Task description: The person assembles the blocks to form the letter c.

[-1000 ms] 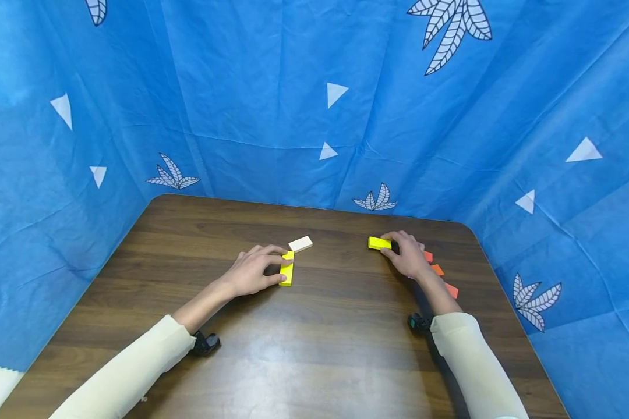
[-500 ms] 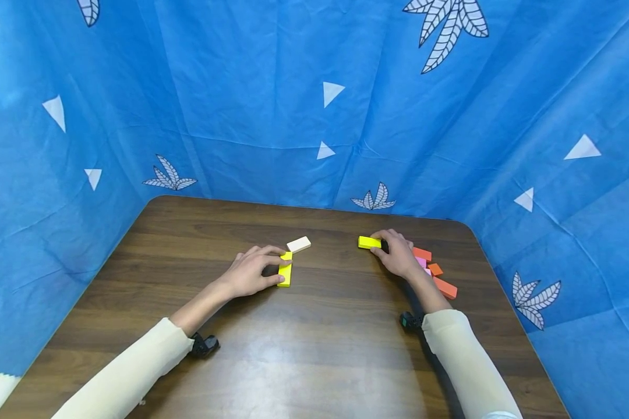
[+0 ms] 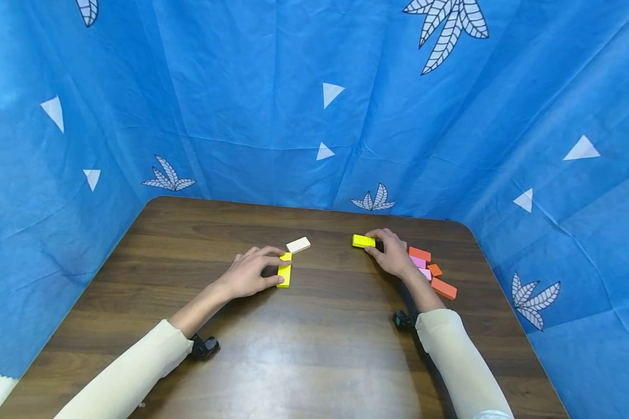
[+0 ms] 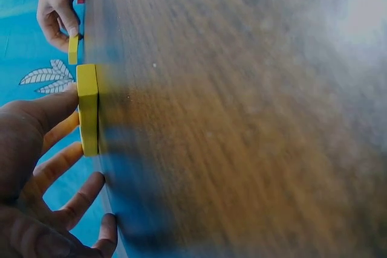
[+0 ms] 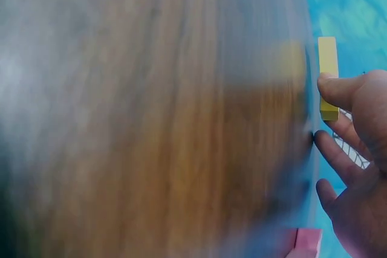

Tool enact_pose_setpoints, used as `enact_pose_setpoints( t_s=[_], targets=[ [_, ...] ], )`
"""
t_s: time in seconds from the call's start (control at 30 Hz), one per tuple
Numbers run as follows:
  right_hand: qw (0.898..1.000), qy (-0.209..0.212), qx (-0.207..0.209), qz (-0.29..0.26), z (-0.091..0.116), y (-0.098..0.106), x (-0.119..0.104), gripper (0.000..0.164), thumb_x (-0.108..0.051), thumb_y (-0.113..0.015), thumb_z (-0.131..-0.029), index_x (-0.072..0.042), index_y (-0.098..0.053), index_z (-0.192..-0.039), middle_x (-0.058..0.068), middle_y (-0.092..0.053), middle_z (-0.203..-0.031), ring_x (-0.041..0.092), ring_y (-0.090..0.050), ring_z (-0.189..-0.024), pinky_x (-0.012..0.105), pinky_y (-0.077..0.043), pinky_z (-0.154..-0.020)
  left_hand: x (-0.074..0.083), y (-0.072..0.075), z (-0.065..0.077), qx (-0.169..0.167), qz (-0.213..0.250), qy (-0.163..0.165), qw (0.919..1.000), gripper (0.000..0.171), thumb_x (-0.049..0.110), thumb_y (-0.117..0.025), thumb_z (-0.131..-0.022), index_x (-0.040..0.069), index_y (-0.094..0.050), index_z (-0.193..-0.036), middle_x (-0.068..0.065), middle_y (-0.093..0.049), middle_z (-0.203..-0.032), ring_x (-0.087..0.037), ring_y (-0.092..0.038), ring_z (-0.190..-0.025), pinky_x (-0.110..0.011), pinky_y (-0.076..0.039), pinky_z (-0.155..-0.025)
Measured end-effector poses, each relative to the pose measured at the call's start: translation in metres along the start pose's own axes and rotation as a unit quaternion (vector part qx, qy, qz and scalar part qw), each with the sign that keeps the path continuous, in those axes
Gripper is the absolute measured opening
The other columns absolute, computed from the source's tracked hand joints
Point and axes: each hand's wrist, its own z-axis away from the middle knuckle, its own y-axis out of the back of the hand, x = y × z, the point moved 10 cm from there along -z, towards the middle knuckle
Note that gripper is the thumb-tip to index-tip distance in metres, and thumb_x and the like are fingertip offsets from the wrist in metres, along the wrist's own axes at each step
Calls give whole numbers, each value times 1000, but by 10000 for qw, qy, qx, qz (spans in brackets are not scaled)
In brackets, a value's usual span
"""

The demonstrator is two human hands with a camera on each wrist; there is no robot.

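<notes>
On the left of the table, my left hand (image 3: 251, 272) pinches a yellow block (image 3: 284, 276) that lies lengthwise away from me, thumb at its near end and fingers at the far end. A cream-white block (image 3: 298, 245) lies just beyond that block's far end. Farther right, my right hand (image 3: 390, 253) holds a second yellow block (image 3: 363, 241) by its right end, between thumb and fingers. In the right wrist view this yellow block (image 5: 328, 58) shows above the tabletop's surface line, its long side sticking out past the thumb.
Right of my right hand lie several blocks: a red-orange one (image 3: 420, 254), pink ones (image 3: 418, 262), a small orange one (image 3: 434, 269) and a longer red-orange one (image 3: 444, 288). Blue patterned cloth (image 3: 251, 116) hangs around the wooden table (image 3: 314, 349).
My right hand has moved left with its yellow block, away from the red and pink blocks, which show more now. My left hand keeps its hold, nearly still.
</notes>
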Motion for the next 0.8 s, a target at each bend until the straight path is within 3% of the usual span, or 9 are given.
enact_pose_setpoints(
  t_s=[0.47,0.8],
  targets=[
    [9998,201,-34,-36,-8,-13,-24,36,-23,-72,-105,-10,-65,-138,16,-64,-140,39,-56,-135,68,-29,-113,0,1,0,3,80,16,10000,44,38,-80,-98,32,-73,-141,3,-59,-158,-31,-57,-134,-57,-41,-93],
    [9998,97,-135,-62,-12,-21,-31,36,-24,-72,-105,-12,-65,-139,14,-64,-141,38,-55,-134,68,-30,-114,-1,0,-1,28,92,8,10000,44,40,-81,-97,33,-74,-140,3,-59,-158,-29,-58,-131,-53,-40,-91]
  ],
)
